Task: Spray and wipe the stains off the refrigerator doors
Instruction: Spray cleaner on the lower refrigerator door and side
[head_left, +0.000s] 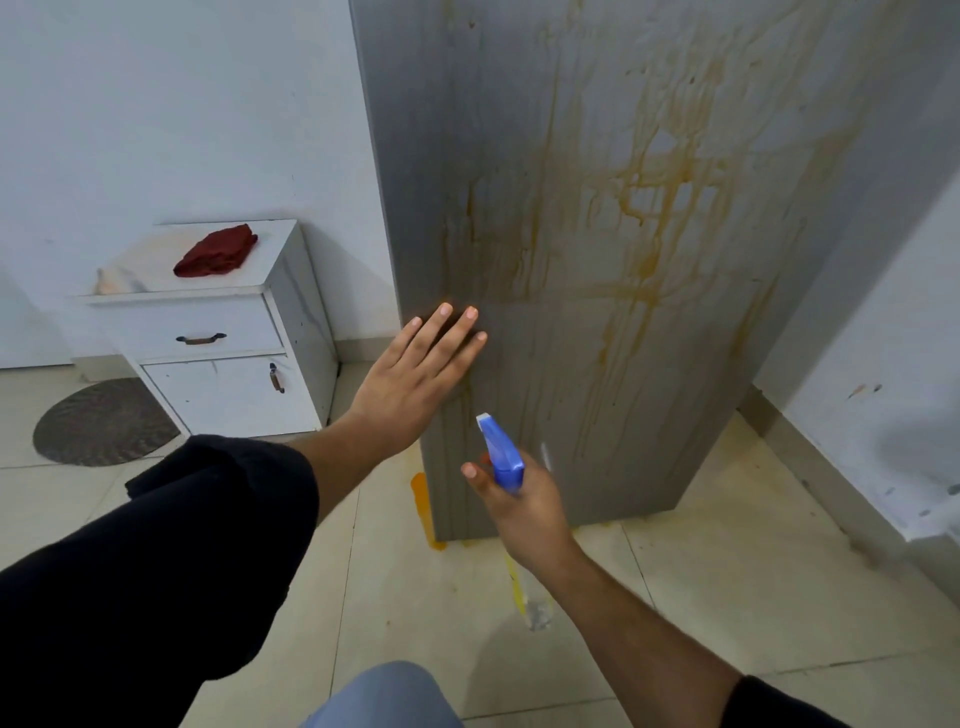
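Matt grey brushed-metal refrigerator door (597, 260) streaked with orange stains (660, 171), glossy blue plastic spray head (501, 454), dark red cloth (215, 251) on white painted cabinet (218, 332), smooth floor tiles (727, 597)

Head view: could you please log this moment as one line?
left hand flat on fridge door | right hand grips spray bottle | stains unwiped | red cloth on cabinet

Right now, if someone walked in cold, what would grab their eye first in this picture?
The orange-brown stains streaking down the grey refrigerator door dominate the view. In front of it the left hand lies flat on the door's left edge, while the right hand grips a blue spray bottle aimed at the door. To the left, a dark red cloth sits on a white cabinet.
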